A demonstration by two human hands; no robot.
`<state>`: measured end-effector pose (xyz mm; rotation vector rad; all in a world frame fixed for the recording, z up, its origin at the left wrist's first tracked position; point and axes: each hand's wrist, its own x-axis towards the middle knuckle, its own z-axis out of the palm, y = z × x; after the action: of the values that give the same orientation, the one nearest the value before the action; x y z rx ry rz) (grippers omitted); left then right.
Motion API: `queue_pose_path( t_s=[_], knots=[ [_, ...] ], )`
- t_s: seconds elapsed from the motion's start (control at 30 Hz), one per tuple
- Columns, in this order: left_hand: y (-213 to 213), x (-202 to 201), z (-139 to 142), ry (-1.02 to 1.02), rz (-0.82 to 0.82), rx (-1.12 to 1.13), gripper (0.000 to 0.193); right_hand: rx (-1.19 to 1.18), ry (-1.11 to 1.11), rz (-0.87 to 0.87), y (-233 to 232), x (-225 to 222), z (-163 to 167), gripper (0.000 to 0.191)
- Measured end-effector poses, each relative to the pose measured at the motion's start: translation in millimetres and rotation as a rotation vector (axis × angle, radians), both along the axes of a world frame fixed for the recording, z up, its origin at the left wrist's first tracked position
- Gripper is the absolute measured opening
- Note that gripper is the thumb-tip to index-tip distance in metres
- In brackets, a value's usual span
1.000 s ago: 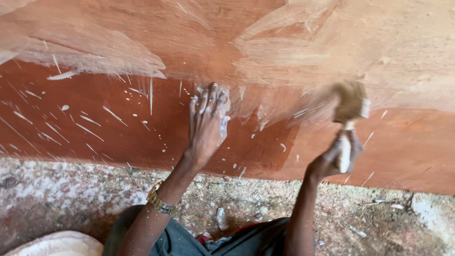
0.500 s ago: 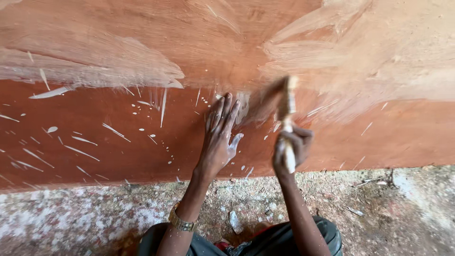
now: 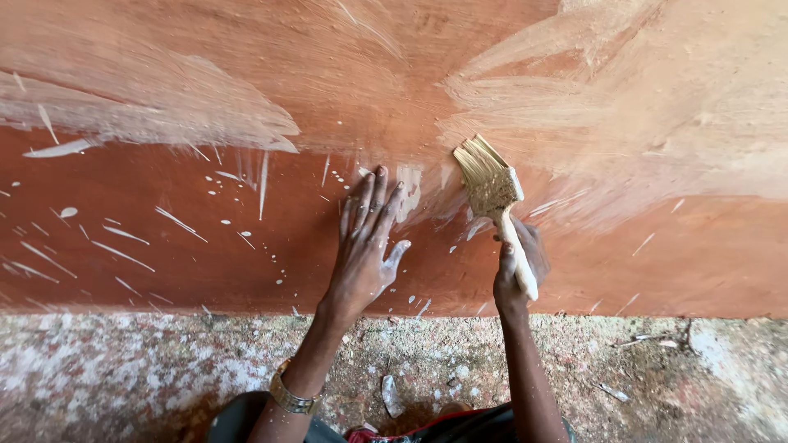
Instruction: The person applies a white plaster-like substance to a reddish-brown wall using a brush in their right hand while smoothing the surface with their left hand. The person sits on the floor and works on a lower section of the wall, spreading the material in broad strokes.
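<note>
My left hand (image 3: 365, 246) is pressed flat against the reddish-brown wall (image 3: 148, 246), fingers spread and pointing up, smeared with pale paint. A gold-coloured bracelet (image 3: 291, 399) circles that wrist. My right hand (image 3: 517, 267) grips the pale handle of a wide paintbrush (image 3: 492, 193). Its bristles are loaded with whitish paint and touch the wall just right of my left hand's fingertips. Thin whitish brush strokes cover the upper wall (image 3: 574, 98); the band below is darker, with white splashes.
The floor (image 3: 123, 369) at the wall's foot is rough and speckled with white paint and grit. A pale shard (image 3: 392, 395) lies near my knees. Dark clothing with a red edge (image 3: 410, 427) shows at the bottom of the view.
The brush has swept left across the wall and now stands tilted beside my left hand. My left hand has stayed planted; the view shifted and steadied.
</note>
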<state>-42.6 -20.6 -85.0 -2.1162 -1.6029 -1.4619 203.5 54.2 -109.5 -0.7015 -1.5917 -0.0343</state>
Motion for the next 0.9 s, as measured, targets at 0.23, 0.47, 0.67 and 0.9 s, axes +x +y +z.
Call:
queue_pose_path(
  t_s=[0.23, 0.47, 0.67, 0.9],
  knots=[
    [0, 2, -6, 0.032, 0.053, -0.036, 0.093, 0.010, 0.099, 0.020, 3, 26, -18, 0.052],
    [0, -1, -10, 0.081, 0.085, -0.058, 0.093, 0.159, 0.404, -0.057, 17, 79, -29, 0.056],
    [2, 7, -11, 0.070, 0.149, -0.035, 0.095, 0.183, 0.465, -0.087, 27, 70, -43, 0.053],
    [-12, 14, 3, 0.010, 0.159, -0.004, 0.091, -0.087, 0.318, 0.138, -9, -14, -56, 0.043]
  ],
)
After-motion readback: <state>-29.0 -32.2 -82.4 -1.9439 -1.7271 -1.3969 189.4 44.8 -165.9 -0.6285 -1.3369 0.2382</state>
